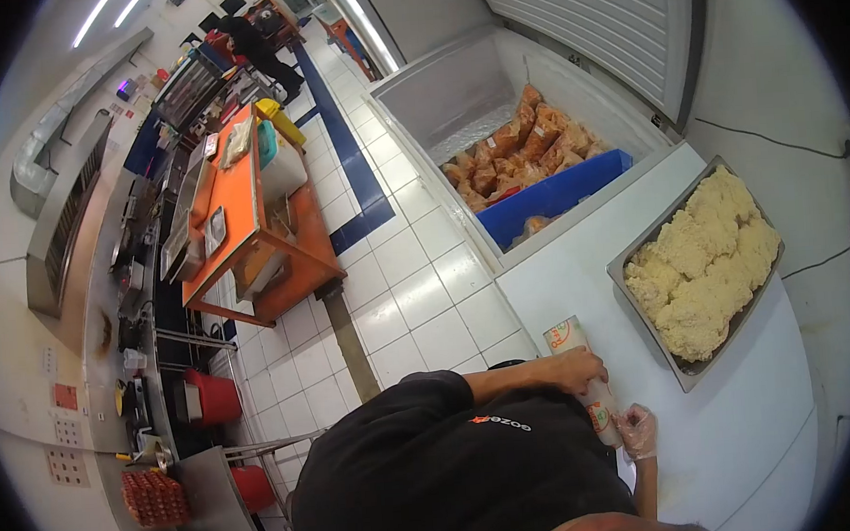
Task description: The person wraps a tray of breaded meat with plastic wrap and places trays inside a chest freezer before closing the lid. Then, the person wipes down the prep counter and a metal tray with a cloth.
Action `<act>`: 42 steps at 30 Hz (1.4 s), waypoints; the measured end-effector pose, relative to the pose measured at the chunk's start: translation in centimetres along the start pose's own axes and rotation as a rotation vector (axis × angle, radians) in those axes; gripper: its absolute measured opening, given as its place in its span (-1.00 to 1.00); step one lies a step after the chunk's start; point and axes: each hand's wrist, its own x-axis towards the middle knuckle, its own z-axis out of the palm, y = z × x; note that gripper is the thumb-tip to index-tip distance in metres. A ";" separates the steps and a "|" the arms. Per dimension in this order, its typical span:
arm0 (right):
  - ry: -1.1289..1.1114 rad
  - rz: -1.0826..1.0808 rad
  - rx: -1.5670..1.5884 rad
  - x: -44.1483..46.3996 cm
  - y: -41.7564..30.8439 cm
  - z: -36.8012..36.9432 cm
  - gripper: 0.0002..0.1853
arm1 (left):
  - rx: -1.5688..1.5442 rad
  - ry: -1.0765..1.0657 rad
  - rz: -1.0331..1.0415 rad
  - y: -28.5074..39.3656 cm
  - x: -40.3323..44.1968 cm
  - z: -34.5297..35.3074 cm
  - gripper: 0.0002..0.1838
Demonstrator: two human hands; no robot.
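Observation:
My left hand [579, 369] is closed around a long pale roll or packet [566, 335] with red and green printing, which lies along the near edge of the white worktop. Its fingers wrap over the middle, and the wrapping shows on both sides of the hand. My right hand [639, 433], in a clear plastic glove, is beside the lower end of the packet. The right fingers are curled together; whether they pinch the packet or something else cannot be made out. Farther along the worktop stands a metal tray [655, 334] heaped with pale, crumb-coated pieces [702, 263].
Beyond the white worktop [746, 421] is an open chest freezer [434, 99] with several bags of orange-brown food [525, 147] and a blue divider [557, 199]. An orange table [231, 195] stands across the tiled aisle. A person in dark clothes [254, 54] is far off.

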 end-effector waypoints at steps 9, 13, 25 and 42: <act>0.156 0.124 0.041 -0.2 2.1 1.1 -0.49 | -0.125 -0.005 -0.019 1.8 0.1 -1.9 -0.54; 0.128 0.129 0.202 -0.6 1.2 0.4 -0.48 | -0.135 -0.109 -0.114 3.0 0.0 -2.6 -0.40; 0.037 0.210 0.452 -0.5 3.5 -1.5 -0.48 | -0.100 -0.123 -0.166 3.2 0.2 -2.7 -0.41; -0.175 0.169 0.219 -0.4 4.1 -3.7 -0.70 | -0.167 -0.131 -0.139 3.4 1.1 -3.6 -0.60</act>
